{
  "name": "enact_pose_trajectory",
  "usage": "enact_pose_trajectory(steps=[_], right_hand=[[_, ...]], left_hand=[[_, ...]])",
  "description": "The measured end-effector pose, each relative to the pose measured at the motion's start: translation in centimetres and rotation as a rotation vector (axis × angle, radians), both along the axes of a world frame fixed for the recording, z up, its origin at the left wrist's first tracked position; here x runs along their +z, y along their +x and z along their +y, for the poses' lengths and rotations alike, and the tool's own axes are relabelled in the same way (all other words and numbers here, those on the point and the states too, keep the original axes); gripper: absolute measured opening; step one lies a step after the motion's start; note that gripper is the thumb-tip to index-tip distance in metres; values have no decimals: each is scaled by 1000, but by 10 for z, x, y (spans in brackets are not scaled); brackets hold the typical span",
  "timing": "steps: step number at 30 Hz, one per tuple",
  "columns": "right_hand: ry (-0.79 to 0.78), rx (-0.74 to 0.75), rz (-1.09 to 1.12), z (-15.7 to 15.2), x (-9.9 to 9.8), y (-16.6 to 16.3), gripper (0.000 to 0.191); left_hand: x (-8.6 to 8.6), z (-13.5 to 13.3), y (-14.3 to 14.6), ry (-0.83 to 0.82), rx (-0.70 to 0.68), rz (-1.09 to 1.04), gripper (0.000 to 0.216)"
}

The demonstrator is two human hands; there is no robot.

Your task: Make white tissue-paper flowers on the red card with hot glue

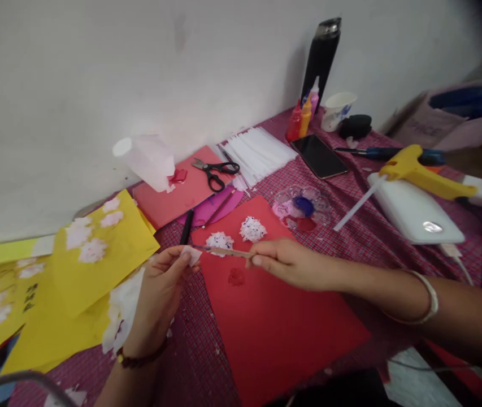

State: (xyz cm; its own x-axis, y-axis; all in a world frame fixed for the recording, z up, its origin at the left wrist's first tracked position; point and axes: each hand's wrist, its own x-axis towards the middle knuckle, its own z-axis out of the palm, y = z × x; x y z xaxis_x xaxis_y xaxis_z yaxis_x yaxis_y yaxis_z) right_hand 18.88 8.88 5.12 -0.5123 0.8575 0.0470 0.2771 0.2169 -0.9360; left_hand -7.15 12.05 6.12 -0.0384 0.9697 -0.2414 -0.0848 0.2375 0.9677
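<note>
Between the thumb and fingers of my left hand point(166, 277) is a small piece of thin white paper point(191, 255). My right hand point(289, 263) grips a thin wooden stick point(230, 252) pointing left, its dark tip at the paper. Whether the stick is a brush I cannot tell. Beneath both hands a red sheet point(274, 328) lies on the checked cloth. It bears two round white paper flowers with blue specks, one point(253, 228) at its upper edge and another point(219, 241) just behind the stick. A dark red patch point(236, 276) shows below them.
Yellow sheets point(96, 271) with pale paper flowers lie at left. Black-handled scissors point(215, 169) rest on a red folder point(173, 195). A paint palette point(304, 206), phone point(319, 156), paint bottles point(295, 121), tall black flask point(323, 56) and yellow glue gun point(418, 175) stand or lie rightward.
</note>
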Motion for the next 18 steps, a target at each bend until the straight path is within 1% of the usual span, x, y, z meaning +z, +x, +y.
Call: enact_pose_trajectory(steps=[2,4,6,11,18], right_hand=[[91,5,-176,-5,1,-3,27],[113,17,-285,-8,2,-7,28],[108,31,-345,-10,1,-10,26],[119,39,-385,-12,-2,-15,25],[135,37,-397,-12,-6,-14,27]], left_hand=[[-5,-2,3,-1,18,-2,33],[-9,-5,3,5,20,9,35],[-11,-9,2,34,17,13,34],[-13,-16,0,117,-5,50,29],[-18,-17,-1,121,-22,60,28]])
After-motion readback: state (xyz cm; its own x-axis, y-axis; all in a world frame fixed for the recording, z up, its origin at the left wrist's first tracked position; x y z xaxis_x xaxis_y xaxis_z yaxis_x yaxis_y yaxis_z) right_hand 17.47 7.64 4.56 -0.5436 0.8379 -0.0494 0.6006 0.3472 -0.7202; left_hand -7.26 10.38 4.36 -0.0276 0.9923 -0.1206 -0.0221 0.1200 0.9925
